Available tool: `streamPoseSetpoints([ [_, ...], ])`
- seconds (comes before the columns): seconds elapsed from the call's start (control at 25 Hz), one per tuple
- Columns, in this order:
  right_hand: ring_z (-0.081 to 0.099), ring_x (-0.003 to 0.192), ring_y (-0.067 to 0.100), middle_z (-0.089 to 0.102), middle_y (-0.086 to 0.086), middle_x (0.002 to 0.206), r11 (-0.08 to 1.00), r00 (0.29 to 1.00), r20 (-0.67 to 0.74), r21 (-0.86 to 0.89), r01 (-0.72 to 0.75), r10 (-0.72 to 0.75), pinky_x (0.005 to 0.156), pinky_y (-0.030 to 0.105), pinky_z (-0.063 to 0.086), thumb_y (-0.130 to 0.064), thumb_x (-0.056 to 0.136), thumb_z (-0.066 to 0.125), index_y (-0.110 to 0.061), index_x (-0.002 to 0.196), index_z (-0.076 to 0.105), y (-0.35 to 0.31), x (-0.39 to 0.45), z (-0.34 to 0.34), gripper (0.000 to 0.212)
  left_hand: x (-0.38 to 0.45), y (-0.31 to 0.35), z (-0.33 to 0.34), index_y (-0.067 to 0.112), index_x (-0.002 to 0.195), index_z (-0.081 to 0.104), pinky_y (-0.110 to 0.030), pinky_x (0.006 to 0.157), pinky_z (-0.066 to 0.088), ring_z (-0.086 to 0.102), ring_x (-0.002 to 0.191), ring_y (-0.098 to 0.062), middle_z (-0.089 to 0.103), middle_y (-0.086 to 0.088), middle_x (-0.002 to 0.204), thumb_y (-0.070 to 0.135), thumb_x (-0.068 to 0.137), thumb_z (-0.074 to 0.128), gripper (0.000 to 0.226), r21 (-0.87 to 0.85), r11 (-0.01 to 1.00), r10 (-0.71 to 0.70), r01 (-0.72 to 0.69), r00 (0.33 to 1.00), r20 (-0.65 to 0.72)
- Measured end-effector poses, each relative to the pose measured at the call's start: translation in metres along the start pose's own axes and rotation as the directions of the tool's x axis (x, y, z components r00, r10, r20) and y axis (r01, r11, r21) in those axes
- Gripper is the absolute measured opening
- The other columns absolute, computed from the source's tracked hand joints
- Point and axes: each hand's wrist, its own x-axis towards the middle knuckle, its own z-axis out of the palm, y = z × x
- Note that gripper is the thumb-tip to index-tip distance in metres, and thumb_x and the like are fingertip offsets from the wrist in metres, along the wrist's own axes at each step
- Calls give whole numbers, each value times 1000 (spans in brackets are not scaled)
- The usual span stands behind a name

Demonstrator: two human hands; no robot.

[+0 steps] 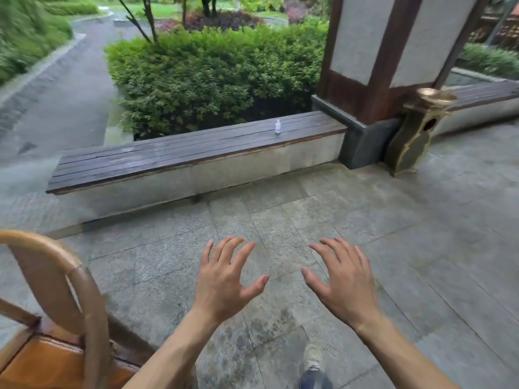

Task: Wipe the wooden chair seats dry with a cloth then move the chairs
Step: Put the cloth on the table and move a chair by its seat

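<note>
- Reaching forward over stone paving, the left hand (pixel 224 282) and right hand (pixel 341 282) spread wide, holding nothing.
- The wooden chair (pixel 53 313) stands at lower left, apart from both hands.
- No cloth is visible; finding one likely comes before wiping the seat (pixel 42 363).

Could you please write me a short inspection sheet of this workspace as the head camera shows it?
Surface: stone-tile floor, damp-looking patches.
Job's things: wooden chair at lower left, seat partly in view; no cloth seen.
Clutter: small bottle upright on the slatted bench; ornate bin beside the pillar.
Grippers: left hand and right hand open, fingers spread, holding nothing.
Cables: nothing seen.
Surroundings: hedge behind the bench, path at left.
</note>
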Motion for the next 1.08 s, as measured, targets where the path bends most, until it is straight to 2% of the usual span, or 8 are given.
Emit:
streamPoseSetpoints([
  [0.16, 46, 135, 25, 59, -1, 134, 991, 993, 28, 68, 113, -115, 109, 54, 37, -61, 86, 49, -28, 125, 60, 38, 91, 40, 52, 71, -13, 33, 26, 139, 52, -59, 115, 29, 42, 140, -26, 50, -4, 146, 76, 85, 43, 74, 102, 990, -97, 96, 995, 3],
  [0.32, 43, 139, 27, 58, 1, 138, 963, 967, 73, 134, 233, -244, 110, 57, 37, -61, 86, 48, -27, 129, 58, 73, 180, 68, 56, 136, -15, 52, 28, 144, 46, -58, 117, 26, 36, 144, -25, 43, -4, 154, 79, 88, 33, 77, 172, 964, -204, 203, 979, -14],
  [0.6, 38, 144, 28, 53, 2, 146, 877, 878, 145, 236, 418, -457, 113, 58, 33, -63, 87, 46, -29, 135, 55, 69, 290, 127, 59, 183, -51, 69, 34, 150, 37, -55, 120, 16, 26, 150, -23, 29, 0, 161, 81, 88, 30, 78, 263, 873, -413, 411, 909, -50],
  [0.8, 24, 151, 31, 42, 2, 156, 800, 788, 187, 288, 527, -587, 117, 61, 25, -68, 89, 40, -33, 143, 47, 16, 352, 189, 65, 185, -111, 70, 36, 153, 31, -59, 120, 14, 18, 152, -23, 22, 0, 164, 81, 88, 31, 79, 299, 767, -560, 567, 820, -118],
  [1.08, 15, 153, 30, 32, 1, 162, 603, 580, 181, 352, 716, -794, 118, 61, 21, -71, 91, 35, -37, 151, 34, -124, 445, 270, 69, 188, -235, 46, 37, 155, 24, -59, 121, 12, 14, 153, -25, 16, -1, 166, 81, 89, 27, 79, 309, 568, -715, 763, 643, -274],
])
